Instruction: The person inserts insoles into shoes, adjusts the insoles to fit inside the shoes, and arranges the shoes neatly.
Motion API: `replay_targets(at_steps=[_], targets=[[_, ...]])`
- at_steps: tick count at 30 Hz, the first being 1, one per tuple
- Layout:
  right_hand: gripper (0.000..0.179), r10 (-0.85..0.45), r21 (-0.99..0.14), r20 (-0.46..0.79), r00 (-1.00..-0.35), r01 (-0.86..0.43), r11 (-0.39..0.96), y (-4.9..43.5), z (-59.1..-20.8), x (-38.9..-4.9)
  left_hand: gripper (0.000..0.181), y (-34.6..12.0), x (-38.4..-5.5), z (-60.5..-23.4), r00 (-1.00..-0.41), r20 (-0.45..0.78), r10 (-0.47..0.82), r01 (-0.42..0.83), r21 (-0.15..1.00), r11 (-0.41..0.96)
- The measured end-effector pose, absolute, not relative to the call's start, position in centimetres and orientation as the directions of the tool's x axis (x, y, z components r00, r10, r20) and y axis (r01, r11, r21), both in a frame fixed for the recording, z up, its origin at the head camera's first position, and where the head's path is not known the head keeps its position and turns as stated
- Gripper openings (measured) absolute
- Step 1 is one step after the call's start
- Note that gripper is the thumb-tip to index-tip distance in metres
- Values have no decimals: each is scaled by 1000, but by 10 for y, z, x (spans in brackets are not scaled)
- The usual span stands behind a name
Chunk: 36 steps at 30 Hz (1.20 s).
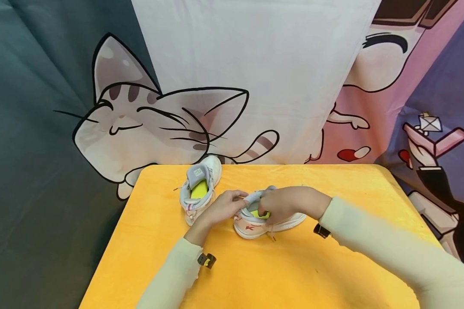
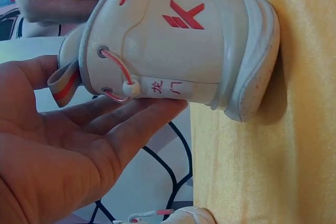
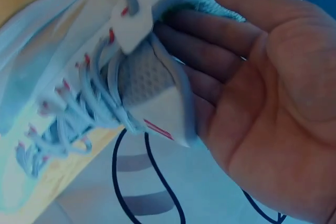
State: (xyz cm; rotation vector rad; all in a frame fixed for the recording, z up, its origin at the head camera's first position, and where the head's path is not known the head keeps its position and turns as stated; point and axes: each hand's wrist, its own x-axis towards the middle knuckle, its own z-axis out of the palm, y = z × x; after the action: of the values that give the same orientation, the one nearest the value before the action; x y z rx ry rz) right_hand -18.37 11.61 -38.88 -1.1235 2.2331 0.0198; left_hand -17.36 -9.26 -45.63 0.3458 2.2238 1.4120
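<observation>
A white sneaker (image 1: 251, 229) with pink and red trim stands on the yellow-covered table, its heel toward my left side. My left hand (image 1: 226, 206) grips the heel collar, with the thumb at the rim by the pull tab (image 2: 64, 85) and the fingers along the outside of the heel. My right hand (image 1: 280, 201) reaches into the opening from above, behind the tongue (image 3: 149, 85). Its fingertips are at a yellow-green insole (image 1: 257, 213) inside; I cannot tell whether they pinch it. Laces (image 3: 94, 95) run loosely through the eyelets.
The matching sneaker (image 1: 195, 208) stands at the left with a yellow-green insole (image 1: 199, 189) in it, toe toward the back. The yellow table (image 1: 263, 270) ends at a cloth backdrop (image 1: 263, 56) printed with a cat and other cartoon figures.
</observation>
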Motion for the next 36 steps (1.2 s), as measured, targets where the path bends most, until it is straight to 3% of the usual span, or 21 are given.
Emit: replay_targets(at_steps=[6,13,15,18,29,36], targets=[[11,-648,-270,-707,-281,-740,616,112,-378,-194,44,-94,-174,-455,-848,-262,460,-27,889,457],[17,-574,-355,-817,-52,-739,573,97,-372,-213,46,-89,-172,-450,-830,-274,486,-8,877,481],[19,-542,-357,-840,-18,-734,578,92,-373,-216,47,-88,-172,-448,-827,-279,488,-5,872,490],[23,-474,-320,-880,-16,-718,618,85,-374,-219,47,-87,-171,-447,-824,-289,488,-9,867,498],[48,-324,-160,-935,-147,-639,753,73,-398,-215,49,-85,-171,-449,-825,-297,480,-6,856,517],[35,-338,-124,-914,-226,-638,760,71,-407,-213,51,-89,-169,-450,-832,-301,465,-11,848,530]])
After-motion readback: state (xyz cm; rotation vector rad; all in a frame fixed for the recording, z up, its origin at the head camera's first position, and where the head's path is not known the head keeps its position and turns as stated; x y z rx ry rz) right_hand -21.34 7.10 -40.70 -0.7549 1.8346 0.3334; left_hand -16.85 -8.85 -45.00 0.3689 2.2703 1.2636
